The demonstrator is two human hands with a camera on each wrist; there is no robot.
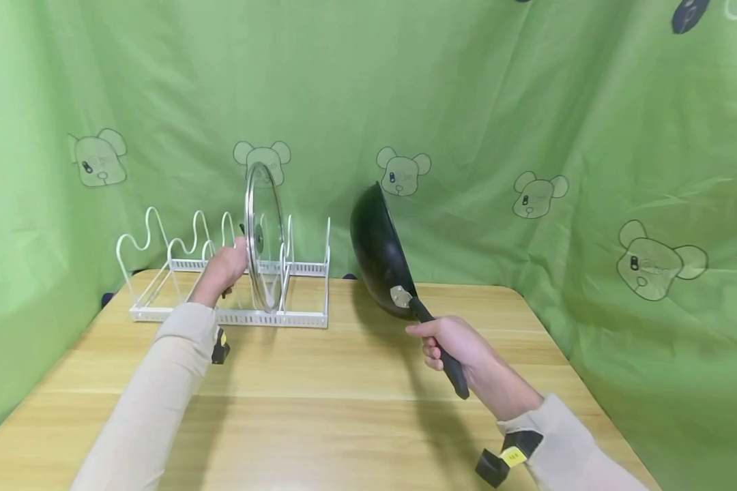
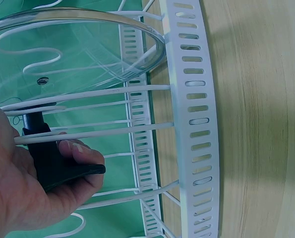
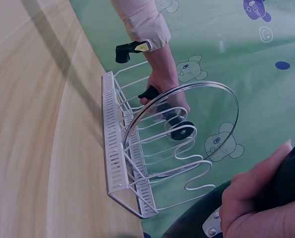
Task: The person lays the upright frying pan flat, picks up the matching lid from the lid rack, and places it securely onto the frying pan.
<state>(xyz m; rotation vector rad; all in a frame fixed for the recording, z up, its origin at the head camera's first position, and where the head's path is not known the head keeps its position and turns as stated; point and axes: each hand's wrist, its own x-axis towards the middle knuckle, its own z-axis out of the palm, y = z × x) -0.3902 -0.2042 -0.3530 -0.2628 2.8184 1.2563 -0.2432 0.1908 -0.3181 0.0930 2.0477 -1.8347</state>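
Note:
My left hand grips the black handle of a round glass pot lid. The lid stands on edge, its metal rim down among the wires of a white rack. In the left wrist view, the fingers wrap around the handle between the rack's wires. To the right, my right hand holds a black wok by its long handle, thumb along the grip. The wok is tilted on its side, its rounded underside facing the rack. Whether its lower edge touches the table cannot be told.
The rack has several wavy wire dividers and stands at the back left of the wooden table. Green curtains with bear drawings hang close behind and at both sides. Bare tabletop lies in front of the rack.

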